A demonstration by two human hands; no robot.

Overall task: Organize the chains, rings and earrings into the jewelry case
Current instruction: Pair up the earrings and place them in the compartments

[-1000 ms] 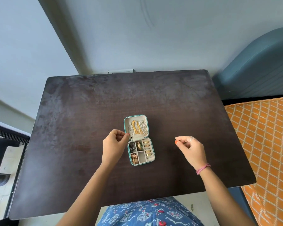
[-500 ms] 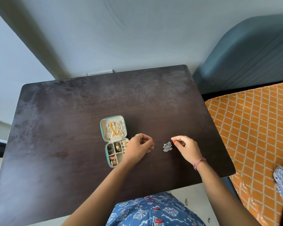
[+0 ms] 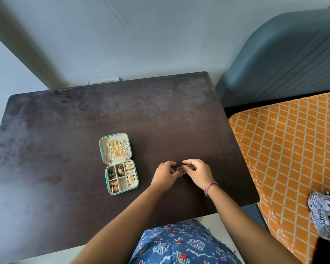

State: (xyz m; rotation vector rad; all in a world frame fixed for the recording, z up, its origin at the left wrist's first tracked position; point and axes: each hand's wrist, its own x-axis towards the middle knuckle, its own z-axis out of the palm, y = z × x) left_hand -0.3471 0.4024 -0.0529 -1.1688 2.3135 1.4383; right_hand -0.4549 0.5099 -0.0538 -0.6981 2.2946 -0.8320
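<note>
Both hands meet over the bench just right of its middle. The left hand (image 3: 165,175) and the right hand (image 3: 198,173) each curl their fingers around one small dark silvery ornament (image 3: 180,170), probably an earring, pinched between the fingertips of both; most of it is hidden by them.

At about nine o'clock from the hands, near but apart, the teal jewelry case (image 3: 119,162) lies open flat on the dark bench (image 3: 65,121). Its lid half at twelve o'clock holds a gold chain (image 3: 115,148) and silver chains; its tray at six o'clock holds gold rings (image 3: 130,173) in the right-hand slots, and one middle cell looks empty.

As I judge it, the ornament could slip during the transfer between hands, since the grip is fingertip-only, and vanish against the dark surface. A careless reach could also nudge the light case.
</note>
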